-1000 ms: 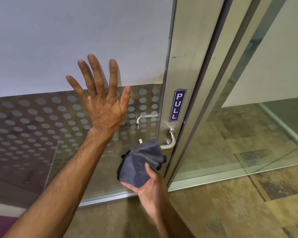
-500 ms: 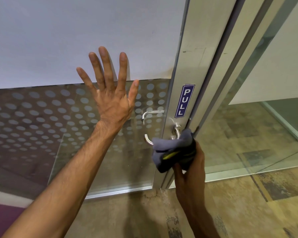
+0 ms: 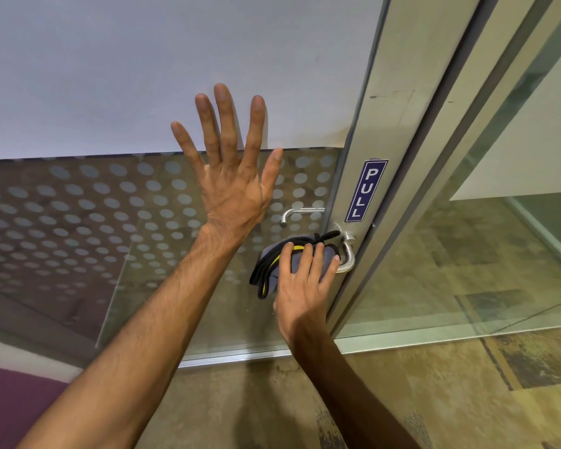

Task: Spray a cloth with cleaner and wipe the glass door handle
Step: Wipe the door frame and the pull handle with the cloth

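A silver lever handle (image 3: 348, 254) sticks out of the metal stile of the glass door (image 3: 78, 222). A grey cloth (image 3: 274, 270) with black and yellow edging is wrapped over the lever's left part. My right hand (image 3: 305, 286) grips that cloth from below, fingers curled over it and pressing it on the lever. My left hand (image 3: 232, 176) lies flat on the glass with its fingers spread, up and left of the handle. No spray bottle is in view.
A blue PULL sticker (image 3: 365, 191) sits on the stile (image 3: 379, 108) above the handle. A second lever (image 3: 300, 213) shows through the dotted glass. To the right stands another glass panel (image 3: 467, 254). Brown patterned floor (image 3: 434, 384) runs below.
My right hand has slid the cloth leftward along the lever, from its bend near the stile to its free end. My left hand stays pressed on the glass.
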### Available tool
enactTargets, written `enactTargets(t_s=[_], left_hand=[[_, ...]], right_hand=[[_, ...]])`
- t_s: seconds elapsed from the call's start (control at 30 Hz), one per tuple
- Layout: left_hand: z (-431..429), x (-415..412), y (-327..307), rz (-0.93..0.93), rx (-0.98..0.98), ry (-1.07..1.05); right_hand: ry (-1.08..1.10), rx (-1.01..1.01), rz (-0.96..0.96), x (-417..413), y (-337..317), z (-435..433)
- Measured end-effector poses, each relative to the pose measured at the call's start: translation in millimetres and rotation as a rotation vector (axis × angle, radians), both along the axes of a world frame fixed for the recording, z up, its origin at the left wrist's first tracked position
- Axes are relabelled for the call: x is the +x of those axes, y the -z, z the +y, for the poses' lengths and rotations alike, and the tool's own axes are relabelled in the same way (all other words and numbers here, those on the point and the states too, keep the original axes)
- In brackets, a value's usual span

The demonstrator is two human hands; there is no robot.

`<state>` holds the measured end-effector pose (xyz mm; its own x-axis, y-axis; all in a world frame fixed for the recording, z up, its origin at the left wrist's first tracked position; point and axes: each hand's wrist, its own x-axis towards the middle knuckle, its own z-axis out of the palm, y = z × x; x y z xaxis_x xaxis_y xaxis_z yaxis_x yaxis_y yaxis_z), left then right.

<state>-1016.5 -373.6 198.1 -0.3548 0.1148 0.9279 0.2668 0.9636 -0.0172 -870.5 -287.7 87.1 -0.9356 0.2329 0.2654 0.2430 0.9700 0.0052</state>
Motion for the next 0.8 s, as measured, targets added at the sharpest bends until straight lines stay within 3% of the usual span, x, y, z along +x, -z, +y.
enactTargets(t_s=[0.5,0.8], left_hand=[[0,-2,-1,0.018,-0.004,-0.034],[1,0,-4,0.008,-0.020,-0.061]], right_hand=[[-0.118,0.105,0.201,-21,17,21],[-0.327,0.217,0.335,-21,15,36]])
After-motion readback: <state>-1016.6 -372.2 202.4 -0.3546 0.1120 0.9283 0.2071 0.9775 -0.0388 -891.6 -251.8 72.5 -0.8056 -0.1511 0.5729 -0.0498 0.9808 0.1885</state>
